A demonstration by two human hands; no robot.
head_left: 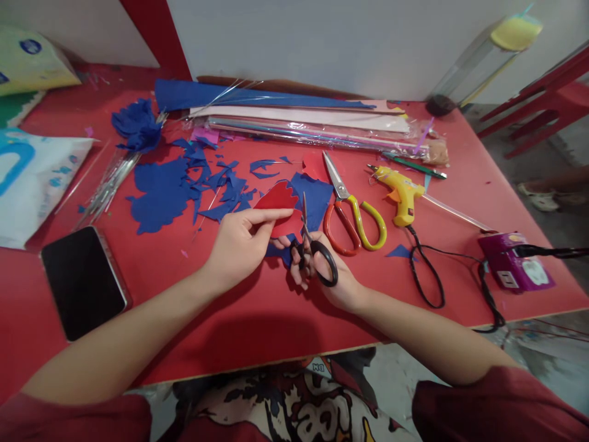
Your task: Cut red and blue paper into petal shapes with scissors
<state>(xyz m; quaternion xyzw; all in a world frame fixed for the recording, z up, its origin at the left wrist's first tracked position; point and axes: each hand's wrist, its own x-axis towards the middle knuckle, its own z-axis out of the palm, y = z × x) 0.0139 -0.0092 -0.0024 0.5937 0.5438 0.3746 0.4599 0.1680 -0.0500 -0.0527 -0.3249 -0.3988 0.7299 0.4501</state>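
Between the thumb and fingers of my left hand (pixel 246 242) is a red sheet (pixel 278 199), paper or felt, with a wavy cut edge on its right side. My right hand (pixel 334 273) grips small black-handled scissors (pixel 326 261), whose blades point up along the sheet's right edge. Whether the blades touch the sheet is hard to tell. Just behind lies a blue piece (pixel 315 193) of the same kind of sheet. Larger scissors (pixel 352 215) with one red and one yellow handle rest to the right of my hands.
Blue scraps (pixel 163 190) spread over the red table (pixel 221 334) at left, near a blue flower (pixel 138 126) with wire stems. A phone (pixel 83 282) lies front left. At right are a yellow glue gun (pixel 400 190), its cord, and a purple power socket (pixel 515 261). Wrapped sticks (pixel 313 132) lie behind.
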